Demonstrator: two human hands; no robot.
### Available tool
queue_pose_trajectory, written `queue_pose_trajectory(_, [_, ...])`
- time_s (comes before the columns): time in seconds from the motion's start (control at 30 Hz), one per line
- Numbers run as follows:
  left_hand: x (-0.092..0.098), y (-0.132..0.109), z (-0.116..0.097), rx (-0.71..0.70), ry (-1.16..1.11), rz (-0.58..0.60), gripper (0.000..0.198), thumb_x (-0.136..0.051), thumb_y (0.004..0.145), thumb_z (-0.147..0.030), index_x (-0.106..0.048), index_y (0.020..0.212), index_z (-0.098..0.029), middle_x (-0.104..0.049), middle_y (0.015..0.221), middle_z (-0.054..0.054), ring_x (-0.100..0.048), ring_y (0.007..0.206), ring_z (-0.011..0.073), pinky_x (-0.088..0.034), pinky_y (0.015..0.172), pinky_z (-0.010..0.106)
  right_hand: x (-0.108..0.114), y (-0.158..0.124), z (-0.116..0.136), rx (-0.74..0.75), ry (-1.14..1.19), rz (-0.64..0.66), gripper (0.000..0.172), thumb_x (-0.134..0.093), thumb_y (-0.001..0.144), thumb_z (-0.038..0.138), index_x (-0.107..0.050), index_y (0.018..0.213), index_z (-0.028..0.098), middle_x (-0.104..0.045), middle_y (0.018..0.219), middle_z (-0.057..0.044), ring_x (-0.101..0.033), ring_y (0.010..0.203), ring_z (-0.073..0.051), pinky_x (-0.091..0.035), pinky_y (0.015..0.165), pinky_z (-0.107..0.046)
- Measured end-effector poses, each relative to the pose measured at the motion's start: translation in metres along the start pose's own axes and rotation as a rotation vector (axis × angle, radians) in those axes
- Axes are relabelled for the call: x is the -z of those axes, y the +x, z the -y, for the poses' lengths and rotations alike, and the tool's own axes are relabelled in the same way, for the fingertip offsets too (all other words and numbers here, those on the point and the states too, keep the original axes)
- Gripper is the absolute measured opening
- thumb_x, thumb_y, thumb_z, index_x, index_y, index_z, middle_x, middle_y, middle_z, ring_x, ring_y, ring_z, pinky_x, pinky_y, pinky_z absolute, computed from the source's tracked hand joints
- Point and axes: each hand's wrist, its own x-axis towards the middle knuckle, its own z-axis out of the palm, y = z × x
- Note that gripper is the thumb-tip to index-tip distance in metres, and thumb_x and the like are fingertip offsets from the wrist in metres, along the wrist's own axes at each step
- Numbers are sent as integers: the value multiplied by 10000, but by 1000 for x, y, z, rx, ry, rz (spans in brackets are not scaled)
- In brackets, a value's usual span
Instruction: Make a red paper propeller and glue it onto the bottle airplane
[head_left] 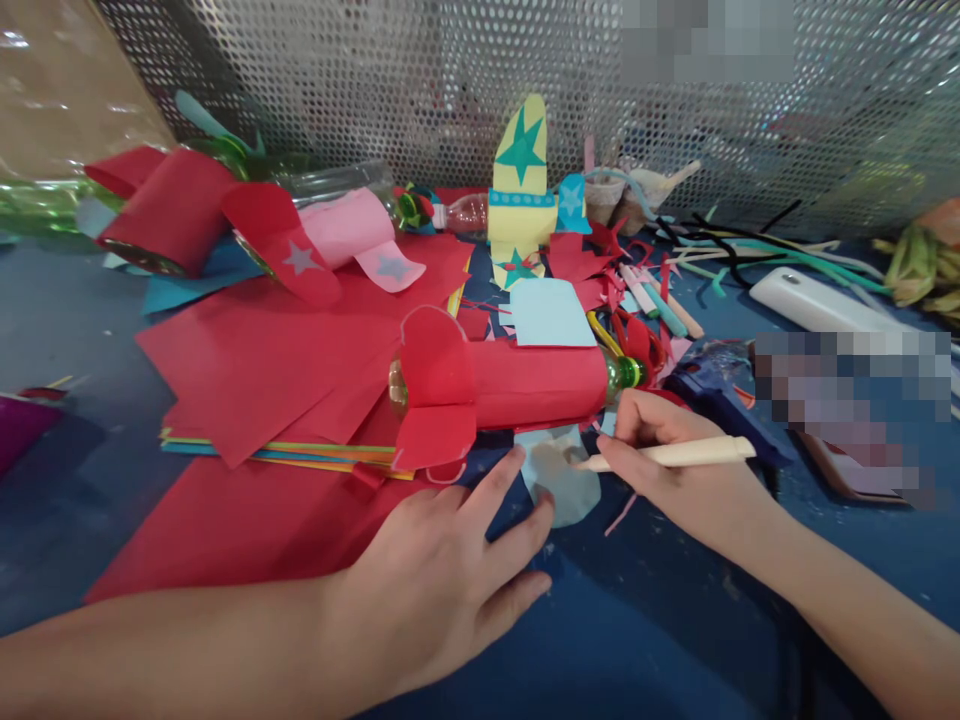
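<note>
A cream-coloured marker [697, 453] is pinched in my right hand [667, 455], its tip at a light blue paper cutout [566, 490] with rounded edges. My left hand [457, 560] lies with fingers spread, and its fingertips touch the left side of that cutout. Just beyond both hands a bottle wrapped in red paper [532, 383] rests on its side. Red paper fins [435, 395] stick out at its left end, and its green neck [626, 372] points right. A pale blue paper piece [551, 312] sits against the wrapped bottle's far side.
Stacked coloured paper [277, 370] spreads at left. Behind stand a yellow paper rocket [521, 190] and other paper-wrapped bottles [169, 210], before a perforated metal panel [360, 80]. Markers [664, 300], red scraps, a white device [817, 300] and a phone [840, 465] lie to the right.
</note>
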Motion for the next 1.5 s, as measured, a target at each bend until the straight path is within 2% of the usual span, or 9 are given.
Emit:
queue_pose_trajectory(0.57, [-2,-2,0,-5,6,4,352,-423,915,-353,-577,1206,-229,-528,1283,208,-650,654,232,-550,521,412,0,-1,-3,-16,4,19,251,-530,814,241,-348,642,226,-371,560,75,-326,487,-91,-282,440,-215])
queue_pose_trajectory(0.73, [0,0,1,-3,4,-1,349,-429,912,-348,-589,1192,-217,-541,1267,214,-656,647,240,-551,512,416,-1,-2,-4,-36,12,-21,246,-515,813,241,-342,639,231,-355,541,82,-331,465,-89,-279,428,-216])
queue_pose_trajectory(1.5, [-1,-1,0,-4,30,18,352,-426,911,-342,-579,1205,-226,-527,1275,206,-653,667,227,-554,537,402,0,0,2,-27,10,-24,235,-504,788,227,-337,623,231,-353,531,73,-325,456,-92,-276,423,-219])
